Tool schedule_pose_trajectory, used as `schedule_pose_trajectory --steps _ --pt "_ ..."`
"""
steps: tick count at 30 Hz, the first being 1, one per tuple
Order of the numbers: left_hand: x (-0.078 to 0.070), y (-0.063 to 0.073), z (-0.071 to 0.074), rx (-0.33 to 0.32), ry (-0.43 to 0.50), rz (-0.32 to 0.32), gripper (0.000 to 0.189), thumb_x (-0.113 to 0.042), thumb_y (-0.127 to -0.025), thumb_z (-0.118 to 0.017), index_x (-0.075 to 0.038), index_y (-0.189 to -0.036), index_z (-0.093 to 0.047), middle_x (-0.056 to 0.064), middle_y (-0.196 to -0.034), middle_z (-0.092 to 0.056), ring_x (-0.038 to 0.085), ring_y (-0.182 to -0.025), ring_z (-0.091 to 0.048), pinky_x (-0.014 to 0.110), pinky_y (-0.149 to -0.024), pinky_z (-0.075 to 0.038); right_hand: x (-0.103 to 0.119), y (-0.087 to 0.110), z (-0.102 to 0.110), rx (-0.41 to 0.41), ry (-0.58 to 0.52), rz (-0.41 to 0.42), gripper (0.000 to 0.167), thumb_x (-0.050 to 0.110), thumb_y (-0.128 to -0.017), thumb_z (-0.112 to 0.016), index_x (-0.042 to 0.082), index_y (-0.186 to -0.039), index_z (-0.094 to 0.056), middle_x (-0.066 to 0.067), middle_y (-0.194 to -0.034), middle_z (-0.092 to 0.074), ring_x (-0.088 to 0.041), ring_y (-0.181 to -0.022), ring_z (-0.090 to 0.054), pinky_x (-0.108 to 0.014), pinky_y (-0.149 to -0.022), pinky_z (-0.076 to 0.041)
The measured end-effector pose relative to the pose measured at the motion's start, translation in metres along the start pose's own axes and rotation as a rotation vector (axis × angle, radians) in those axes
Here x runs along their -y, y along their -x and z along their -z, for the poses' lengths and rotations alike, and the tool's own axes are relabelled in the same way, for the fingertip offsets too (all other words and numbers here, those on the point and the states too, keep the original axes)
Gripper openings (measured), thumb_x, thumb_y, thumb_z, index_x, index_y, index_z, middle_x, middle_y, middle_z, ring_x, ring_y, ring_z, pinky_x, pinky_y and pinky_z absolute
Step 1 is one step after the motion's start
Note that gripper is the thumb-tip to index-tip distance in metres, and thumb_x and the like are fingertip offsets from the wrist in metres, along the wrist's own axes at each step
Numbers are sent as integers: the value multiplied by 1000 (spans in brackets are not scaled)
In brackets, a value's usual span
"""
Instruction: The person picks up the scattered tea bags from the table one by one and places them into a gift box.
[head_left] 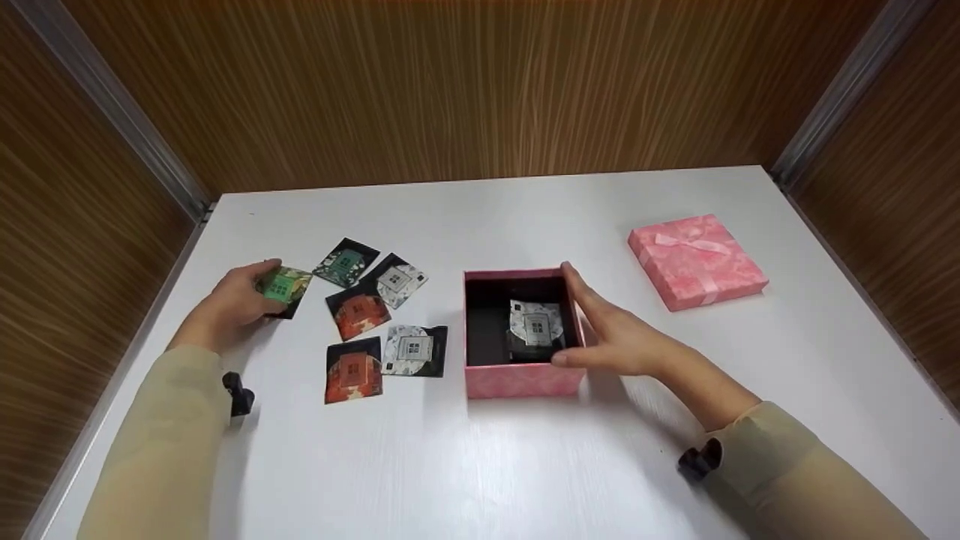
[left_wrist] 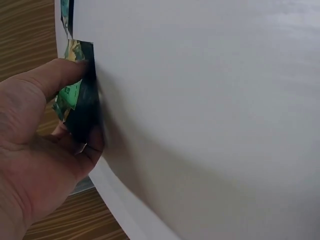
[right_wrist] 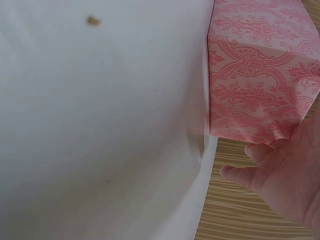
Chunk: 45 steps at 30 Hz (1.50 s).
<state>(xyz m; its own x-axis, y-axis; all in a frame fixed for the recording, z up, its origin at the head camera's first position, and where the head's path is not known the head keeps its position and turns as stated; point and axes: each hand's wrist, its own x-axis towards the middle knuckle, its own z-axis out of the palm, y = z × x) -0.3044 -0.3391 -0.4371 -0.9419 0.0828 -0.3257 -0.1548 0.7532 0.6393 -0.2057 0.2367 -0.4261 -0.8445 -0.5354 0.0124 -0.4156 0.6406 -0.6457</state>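
Note:
My left hand [head_left: 236, 296] pinches a green and black sachet [head_left: 281, 286] at the left of the table, thumb on one edge and fingers on the other. In the left wrist view the sachet [left_wrist: 82, 107] stands tilted on edge between them. My right hand [head_left: 628, 339] spans the right side of an uncovered pink box [head_left: 525, 381], its thumb at the near corner and index finger at the far one. The right wrist view shows extended fingers against the patterned box wall [right_wrist: 250, 90]. Inside the box, to the right, lies a white and black sachet [head_left: 535, 327].
Between left hand and box lie several sachets: a dark green one [head_left: 346, 262], white ones [head_left: 399, 280] [head_left: 414, 349] and red ones [head_left: 358, 311] [head_left: 354, 370]. A pink lid [head_left: 697, 261] with a ribbon bow rests at the right. Wood-grain panels [head_left: 480, 90] enclose the white table [head_left: 480, 457].

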Motion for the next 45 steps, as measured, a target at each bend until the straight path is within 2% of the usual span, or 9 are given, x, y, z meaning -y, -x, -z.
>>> schedule_pose_trajectory --steps 4,9,17,22,26,31,39,42,45 --pt "2 7 1 -2 -52 -34 88 -12 -95 -75 -2 -167 -26 34 -165 -29 47 -140 -36 63 -119 -26 0 -1 0 0 3 0 126 55 -88 -81 16 -172 6 -10 -177 -4 -34 -159 -18 -56 -126 -21" --pt "0 15 2 -26 2 -30 78 -11 -100 -71 -3 -166 -31 33 -164 -31 45 -139 -38 61 -120 -28 0 -1 0 -5 2 -8 126 55 -88 -81 19 -172 5 -10 -177 -5 -35 -159 -20 -57 -125 -22" --pt "-14 26 7 -124 -70 -119 54 -9 -103 -69 -1 -154 -54 34 -155 -46 46 -137 -47 60 -113 -40 -1 0 -2 -9 2 -6 126 55 -88 -81 18 -172 5 -10 -177 -5 -34 -159 -20 -56 -126 -22" --pt "-28 32 10 -176 -87 -160 50 -14 -103 -71 0 -149 -59 34 -147 -55 44 -130 -54 57 -106 -46 -1 0 -2 -9 -15 0 126 54 -88 -82 18 -172 5 -9 -177 -4 -32 -160 -18 -56 -126 -21" --pt "-42 36 10 -240 -111 -194 52 -21 -102 -73 3 -147 -61 33 -136 -62 40 -119 -60 45 -91 -51 -1 0 -1 -10 -22 2 126 53 -88 -83 19 -172 5 -8 -177 -4 -31 -160 -16 -55 -127 -20" --pt "-61 43 8 -299 -94 -218 54 -30 -103 -72 0 -147 -62 31 -132 -66 32 -110 -62 27 -77 -49 -1 0 -1 -11 -25 2 126 53 -88 -83 19 -172 5 -9 -177 -4 -32 -160 -18 -56 -126 -20" --pt "-99 57 -3 -248 33 -276 51 -37 -110 -58 -8 -152 -58 24 -142 -63 28 -119 -63 23 -86 -51 0 0 -1 -9 -16 1 126 53 -88 -82 19 -172 5 -9 -177 -5 -33 -159 -19 -56 -126 -21" --pt "-113 61 -9 -222 59 -312 48 -34 -110 -58 -12 -153 -59 22 -144 -62 28 -120 -63 26 -90 -53 0 0 0 -9 -7 0 126 54 -88 -82 19 -172 5 -9 -177 -5 -34 -159 -20 -56 -126 -22" --pt "-125 63 -17 -205 63 -351 46 -29 -109 -63 -14 -152 -60 20 -141 -64 27 -115 -63 24 -86 -53 -1 0 0 -9 -1 -1 126 54 -88 -82 18 -172 4 -9 -177 -5 -34 -159 -20 -56 -126 -22"
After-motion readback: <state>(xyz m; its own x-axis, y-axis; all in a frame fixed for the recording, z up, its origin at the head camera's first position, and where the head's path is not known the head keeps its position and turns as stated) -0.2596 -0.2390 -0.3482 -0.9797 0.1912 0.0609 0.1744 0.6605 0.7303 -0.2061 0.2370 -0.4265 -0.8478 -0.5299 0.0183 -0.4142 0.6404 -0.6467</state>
